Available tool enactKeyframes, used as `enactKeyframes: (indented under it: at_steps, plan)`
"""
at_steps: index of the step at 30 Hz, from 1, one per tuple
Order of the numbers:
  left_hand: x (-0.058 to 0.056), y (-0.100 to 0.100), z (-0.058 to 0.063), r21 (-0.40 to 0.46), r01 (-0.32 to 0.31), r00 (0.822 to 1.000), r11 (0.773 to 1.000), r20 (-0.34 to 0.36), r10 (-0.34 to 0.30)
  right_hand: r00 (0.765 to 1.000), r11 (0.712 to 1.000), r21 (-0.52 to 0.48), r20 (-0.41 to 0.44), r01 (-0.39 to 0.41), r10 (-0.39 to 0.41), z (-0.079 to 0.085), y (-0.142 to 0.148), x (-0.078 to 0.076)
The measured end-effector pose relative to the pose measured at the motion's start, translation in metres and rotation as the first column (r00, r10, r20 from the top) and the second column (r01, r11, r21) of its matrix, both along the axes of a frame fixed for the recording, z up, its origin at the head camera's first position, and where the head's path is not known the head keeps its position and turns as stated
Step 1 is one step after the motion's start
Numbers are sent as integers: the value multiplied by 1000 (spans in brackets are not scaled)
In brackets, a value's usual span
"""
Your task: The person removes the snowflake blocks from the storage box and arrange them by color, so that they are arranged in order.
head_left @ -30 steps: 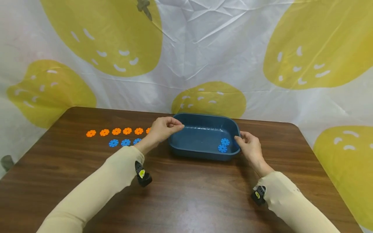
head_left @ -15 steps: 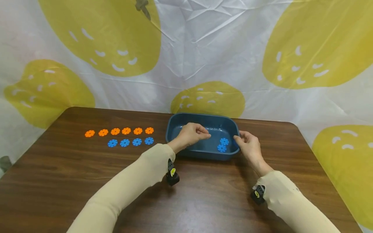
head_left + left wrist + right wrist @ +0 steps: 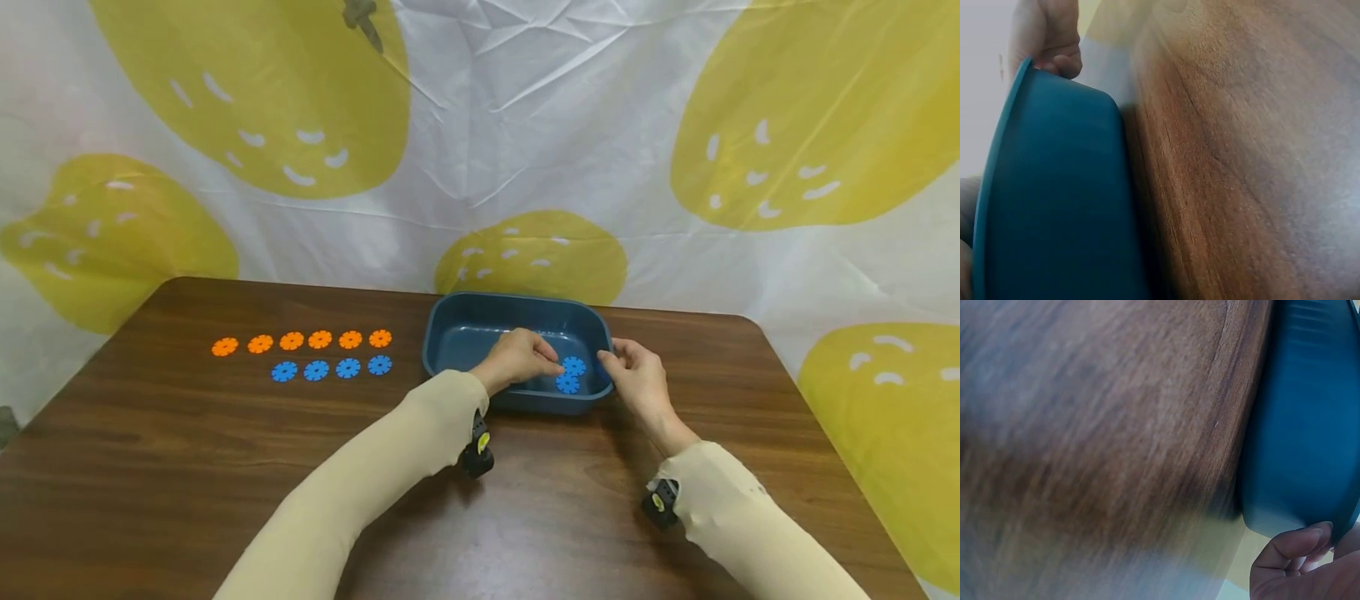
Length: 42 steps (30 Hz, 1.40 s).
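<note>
A dark blue plastic basin (image 3: 450, 385) stands toward the back of the table. Two blue snowflake discs (image 3: 574, 367) lie close together at its right end. My left hand (image 3: 519, 360) reaches over the front rim, its loosely bent fingertips right beside these discs; nothing shows between them. In the left wrist view the basin's side wall (image 3: 1066, 181) hides most of that hand. My right hand (image 3: 639, 379) grips the basin's right rim, thumb on the inside and fingers outside. The right wrist view also shows this hand (image 3: 1307, 565) at the basin's corner.
Left of the basin, several orange snowflake discs (image 3: 320, 339) form a row on the brown wooden table (image 3: 480, 517). In front of them runs a shorter row of blue discs (image 3: 348, 368). Behind the table hangs a lemon-print cloth (image 3: 465, 167).
From the basin's left rim, my left hand has moved right, across the inside, to the two blue discs. My right hand keeps its grip on the rim, and the discs lie as before.
</note>
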State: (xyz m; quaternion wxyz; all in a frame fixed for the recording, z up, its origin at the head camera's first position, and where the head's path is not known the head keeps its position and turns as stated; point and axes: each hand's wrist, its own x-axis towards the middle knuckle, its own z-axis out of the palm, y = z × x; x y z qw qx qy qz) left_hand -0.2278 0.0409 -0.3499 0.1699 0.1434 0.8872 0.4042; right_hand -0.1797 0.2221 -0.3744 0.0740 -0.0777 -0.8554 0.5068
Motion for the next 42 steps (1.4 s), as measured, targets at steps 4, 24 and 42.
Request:
enactKeyframes:
  at_steps: [4,24,42]
  plan:
    - [-2,5,-2,-44,17,1000,999,-6,-17,1000,1000,9,-9,2,-2,-1,0,0]
    - [-6,19,-14,-217,73,993,974,-77,-91,1000,1000,16,-4,15,-14,-1,0,0]
    - [-5,23,-15,-317,79,988,945,-104,-117,1000,1000,-15,10,19,-19,-1,-1,0]
